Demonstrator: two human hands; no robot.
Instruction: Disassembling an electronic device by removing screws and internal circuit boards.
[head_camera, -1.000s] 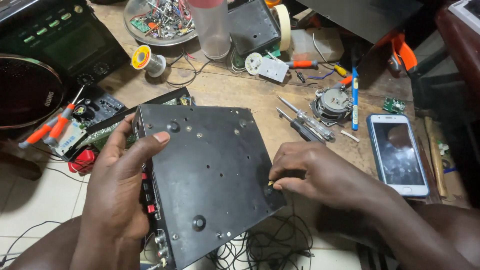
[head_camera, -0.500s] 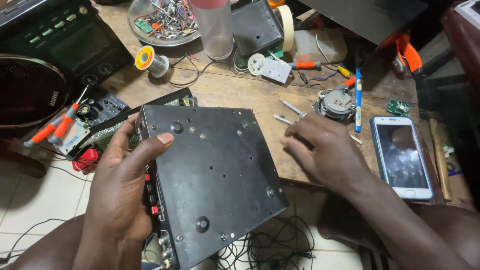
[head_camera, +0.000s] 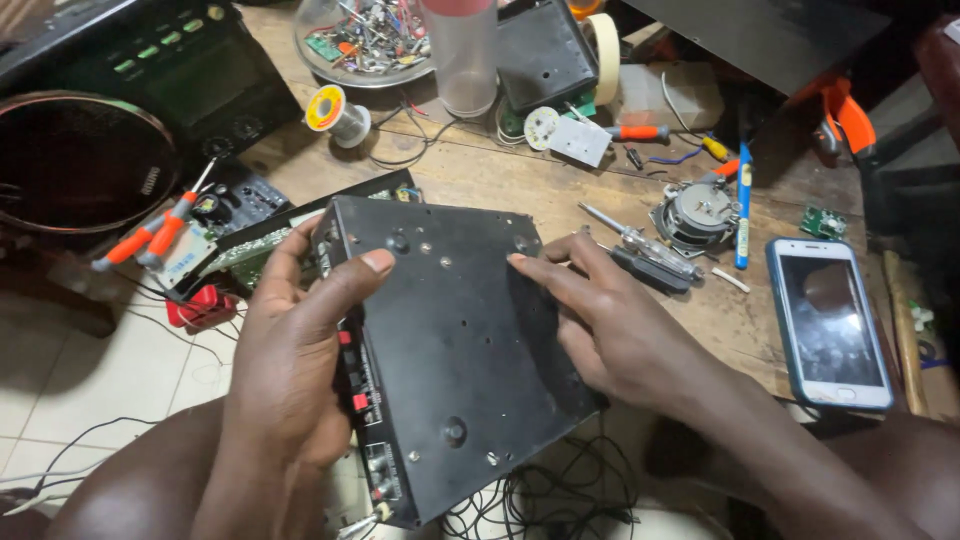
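A black metal electronics case (head_camera: 460, 350) lies bottom side up over the front edge of a wooden workbench (head_camera: 480, 180), with round holes and screws in its panel. My left hand (head_camera: 290, 370) grips its left side, thumb lying across the top panel. My right hand (head_camera: 610, 320) holds the right edge, fingers spread on the panel and reaching toward the far right corner. Two screwdrivers (head_camera: 645, 255) lie just beyond my right hand.
A smartphone (head_camera: 830, 320) lies at the right. A small speaker (head_camera: 700, 210), a blue pen (head_camera: 743, 205), a solder spool (head_camera: 330, 110), a clear cylinder (head_camera: 465, 55), a bowl of parts (head_camera: 365, 40), circuit boards (head_camera: 190, 250) and orange-handled tools (head_camera: 145, 235) crowd the bench. Cables (head_camera: 540, 500) hang below.
My right hand left the case's near right corner, went over to the screwdrivers, and has come back to rest on the case's right edge. The left hand kept its grip.
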